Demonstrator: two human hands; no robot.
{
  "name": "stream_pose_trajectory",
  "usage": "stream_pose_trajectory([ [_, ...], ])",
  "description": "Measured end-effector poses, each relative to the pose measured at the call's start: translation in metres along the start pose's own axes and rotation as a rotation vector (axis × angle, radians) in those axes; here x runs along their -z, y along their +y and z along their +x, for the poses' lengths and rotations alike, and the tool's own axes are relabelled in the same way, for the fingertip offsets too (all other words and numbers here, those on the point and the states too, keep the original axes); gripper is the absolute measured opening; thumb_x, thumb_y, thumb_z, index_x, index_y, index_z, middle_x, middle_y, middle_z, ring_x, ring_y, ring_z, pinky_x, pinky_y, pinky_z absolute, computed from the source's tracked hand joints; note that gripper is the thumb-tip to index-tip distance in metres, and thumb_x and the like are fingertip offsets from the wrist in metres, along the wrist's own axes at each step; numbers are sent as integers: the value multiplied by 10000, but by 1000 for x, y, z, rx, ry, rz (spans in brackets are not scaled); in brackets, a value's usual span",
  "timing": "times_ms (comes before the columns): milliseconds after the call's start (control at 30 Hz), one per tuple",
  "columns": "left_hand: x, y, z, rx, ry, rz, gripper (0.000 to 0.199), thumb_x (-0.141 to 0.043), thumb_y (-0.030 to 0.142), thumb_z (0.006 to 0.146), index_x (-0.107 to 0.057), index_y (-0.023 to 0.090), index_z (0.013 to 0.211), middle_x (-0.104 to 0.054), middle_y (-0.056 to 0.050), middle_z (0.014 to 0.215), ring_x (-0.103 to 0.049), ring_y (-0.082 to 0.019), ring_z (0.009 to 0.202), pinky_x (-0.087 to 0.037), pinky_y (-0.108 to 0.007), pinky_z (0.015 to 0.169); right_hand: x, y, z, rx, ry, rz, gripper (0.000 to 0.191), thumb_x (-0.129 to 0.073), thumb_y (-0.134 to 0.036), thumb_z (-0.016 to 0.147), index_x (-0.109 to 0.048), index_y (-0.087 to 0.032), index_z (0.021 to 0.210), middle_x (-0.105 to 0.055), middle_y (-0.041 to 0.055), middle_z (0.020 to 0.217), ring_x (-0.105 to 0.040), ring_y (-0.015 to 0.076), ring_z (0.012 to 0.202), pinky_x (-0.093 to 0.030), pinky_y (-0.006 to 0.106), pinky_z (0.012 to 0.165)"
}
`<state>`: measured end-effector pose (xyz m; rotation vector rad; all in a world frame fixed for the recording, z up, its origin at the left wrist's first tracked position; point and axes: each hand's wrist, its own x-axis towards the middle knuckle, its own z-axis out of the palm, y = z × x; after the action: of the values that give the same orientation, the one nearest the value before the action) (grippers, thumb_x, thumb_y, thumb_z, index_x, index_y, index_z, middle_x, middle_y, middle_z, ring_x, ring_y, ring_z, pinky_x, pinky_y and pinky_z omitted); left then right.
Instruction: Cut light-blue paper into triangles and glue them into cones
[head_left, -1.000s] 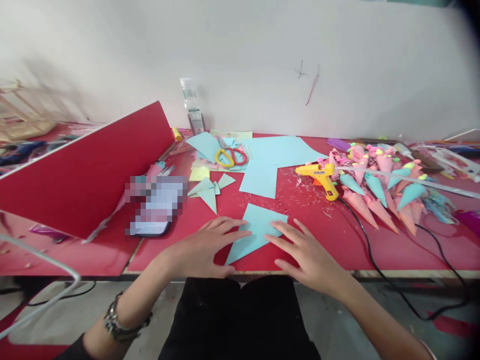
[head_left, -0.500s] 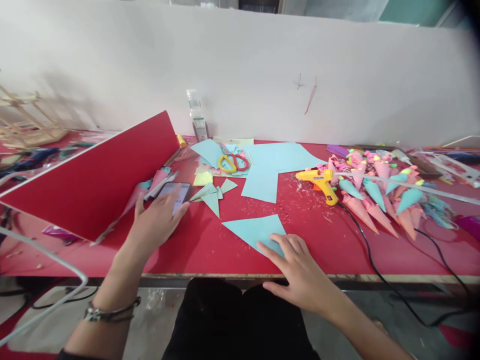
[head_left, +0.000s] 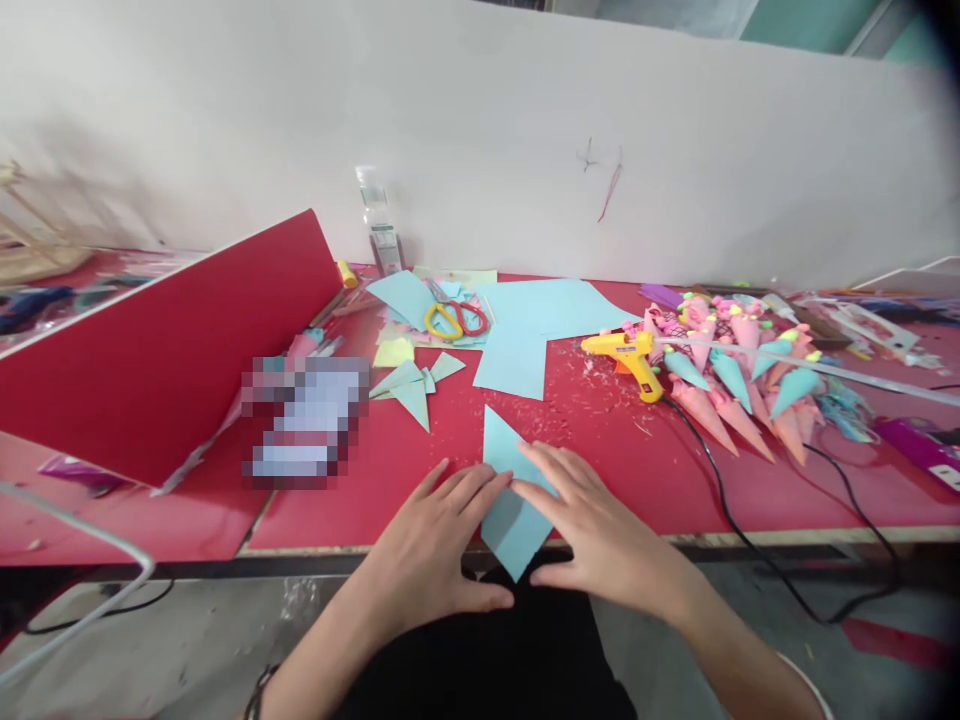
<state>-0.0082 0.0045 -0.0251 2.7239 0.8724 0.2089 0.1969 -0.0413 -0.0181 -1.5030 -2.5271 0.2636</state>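
A light blue paper piece (head_left: 516, 530) lies at the front edge of the red table, one corner pointing away and the near corner jutting over the edge. My left hand (head_left: 442, 535) rests at its left side, fingers spread, fingertips at the paper. From the right, my right hand (head_left: 589, 520) reaches over the paper with its fingers apart and fingertips on the sheet. The two hands' index fingertips nearly meet over the paper. Neither hand grips anything. Further back lies a larger blue sheet (head_left: 517, 340).
Scissors (head_left: 444, 320) lie on paper scraps at the back. A yellow glue gun (head_left: 630, 360) with a black cord sits beside pink and blue cones (head_left: 731, 375). A blurred phone (head_left: 311, 420) and a standing red board (head_left: 172, 350) are at left.
My left hand has left the phone and come over to the paper. The blue piece has turned, one corner now pointing away, and shifted toward the table edge. The view has shifted slightly.
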Motion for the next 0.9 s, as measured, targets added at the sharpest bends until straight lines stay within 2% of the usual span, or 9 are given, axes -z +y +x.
stream_pose_trajectory([
  [67,2,-4,-3,-17,-11,44,959,-648,616,562,-290,180,1337,-431,-127,1318,-399,-304,1197,-227,-497,1041,5,10,-3,13,-16,-14,637,-643,-405,706,-395,-261,1274,-326,79,1386,-305,261,1245,-251,484,1011],
  [167,5,-7,-4,-44,-6,71,890,-675,590,555,-363,206,1295,-473,-108,1272,-420,-297,1180,-233,-481,1044,5,11,-6,-21,20,-10,508,-599,-389,755,-451,-299,1232,-478,68,1237,-460,236,1064,-325,462,923],
  [300,6,-8,-8,-91,12,25,781,-667,532,617,-383,230,1279,-504,-69,1235,-451,-267,1142,-287,-438,1026,-4,5,-7,-18,118,6,355,-617,-335,746,-571,-282,1093,-565,44,956,-504,202,901,-356,408,859],
  [400,4,-9,-13,-85,66,-4,523,-601,400,747,-451,234,1220,-558,-47,1151,-511,-230,1052,-345,-402,979,-10,8,-5,34,164,68,276,-581,-204,765,-602,-255,1036,-560,50,991,-501,190,919,-376,368,853],
  [500,1,-11,-17,-41,129,3,292,-516,252,827,-535,241,1119,-606,-33,1032,-559,-195,925,-406,-369,876,-13,13,-1,70,175,168,223,-542,-203,799,-610,-217,1011,-556,67,1037,-509,183,919,-415,324,806],
  [633,-1,-15,-14,28,159,-27,208,-507,193,830,-594,256,1009,-625,-18,941,-569,-181,839,-432,-322,729,-11,13,5,44,195,227,153,-506,-286,846,-634,-206,869,-576,49,948,-529,163,863,-410,310,780],
  [733,-1,-18,-8,70,173,-107,140,-501,229,842,-613,234,926,-618,-18,871,-562,-162,784,-431,-291,689,-11,10,9,10,214,265,218,-478,-292,867,-605,-181,727,-585,36,869,-534,145,809,-404,288,749],
  [900,-3,-22,-4,203,204,-149,179,-490,311,843,-561,184,740,-566,-10,734,-521,-141,674,-409,-249,583,-18,8,13,-109,266,282,185,-464,-258,873,-552,-173,735,-577,31,797,-531,140,750,-403,267,704],
])
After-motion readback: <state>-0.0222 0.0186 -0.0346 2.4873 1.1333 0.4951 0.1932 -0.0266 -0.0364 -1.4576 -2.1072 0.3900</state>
